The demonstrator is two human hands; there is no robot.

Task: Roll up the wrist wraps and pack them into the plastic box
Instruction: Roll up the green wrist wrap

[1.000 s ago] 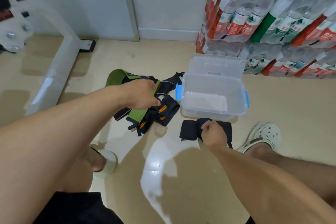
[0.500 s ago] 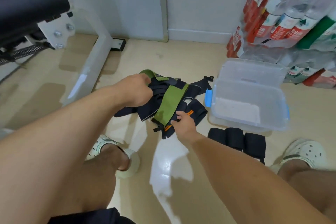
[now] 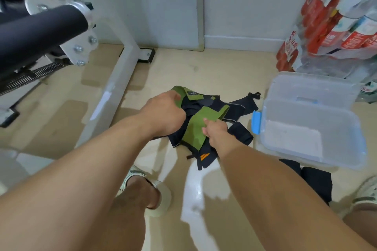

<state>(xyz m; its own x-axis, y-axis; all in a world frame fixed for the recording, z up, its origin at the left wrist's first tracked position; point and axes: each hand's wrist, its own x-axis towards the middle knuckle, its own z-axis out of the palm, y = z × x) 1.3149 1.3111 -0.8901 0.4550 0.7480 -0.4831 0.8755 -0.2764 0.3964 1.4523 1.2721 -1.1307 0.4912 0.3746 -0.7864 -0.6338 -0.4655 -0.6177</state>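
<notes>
Nearest, low at the right edge: dark rolled wraps [image 3: 314, 179] on the floor [image 3: 183, 67], partly cut off behind the right forearm, just this side of the plastic box [image 3: 350, 155]. Already wound up by the look of them, not yet inside.

Further out, mid-frame: right hand [image 3: 216, 133], fingers curled, pinching the near edge of the green wrap [image 3: 201, 125] where the strap crosses the pile. Just left of it, left hand [image 3: 165, 113], closed over the far green end by the label patch — knuckles up, fingertips hidden under the cloth, so how deep the grip goes cannot be told. Between and beneath both hands: tangled pile of wraps [image 3: 234, 112] in dark navy with orange marks, lying on the floor beside the box's blue latch [image 3: 256, 122].

Handling, as a judgement: light, limp webbing, no stiffness, prone to sagging and dragging neighbours along when lifted. Rough fastener patches likely to snag on other straps — best separated by pulling one end free, then pinched flat at that end and rolled tight toward the other. Thumb loops and loose tails liable to catch. Nothing fragile, nothing slippery; firm pinching fine.

Beyond: plastic box open, clear-walled, its lid apparently leaning behind, nothing seen inside. Far right, shrink-wrapped packs of water bottles [image 3: 334, 26]; far left, a white exercise-machine frame [image 3: 122, 79] with a black padded bar [image 3: 40, 32].
</notes>
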